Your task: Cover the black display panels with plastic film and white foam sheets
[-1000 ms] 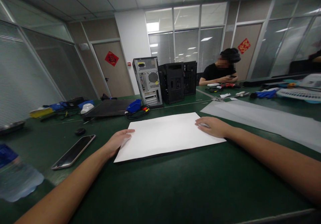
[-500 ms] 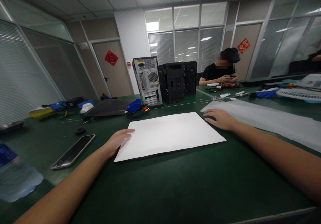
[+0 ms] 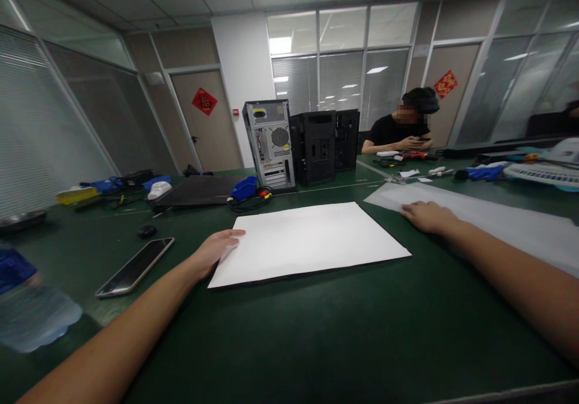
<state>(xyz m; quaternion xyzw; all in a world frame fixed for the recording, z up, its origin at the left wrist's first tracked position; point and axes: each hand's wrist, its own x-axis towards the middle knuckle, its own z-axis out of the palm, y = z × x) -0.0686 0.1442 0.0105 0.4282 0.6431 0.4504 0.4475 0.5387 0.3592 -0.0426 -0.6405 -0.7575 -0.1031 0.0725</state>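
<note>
A flat white sheet (image 3: 312, 241) with a thin dark lower edge lies before me on the green table. My left hand (image 3: 217, 250) grips its left edge, thumb on top and the other fingers hidden beneath. Off to the right, my right hand (image 3: 427, 217) is at the near edge of a long translucent sheet (image 3: 479, 214), its thumb and fingers drawn together there. The fingertips are slightly blurred, and their hold on the edge is partly hidden.
Behind the white sheet stand a grey computer case (image 3: 271, 145) and black cases (image 3: 315, 148). A phone (image 3: 136, 268) and water bottle (image 3: 36, 307) are on the left. A blue-handled cable (image 3: 244, 188) lies centrally. Across the table sits a person (image 3: 393, 132).
My right hand has moved right, from beside the white sheet to the translucent sheet, and its fingers have drawn together. My left hand keeps its grip. The view has shifted slightly.
</note>
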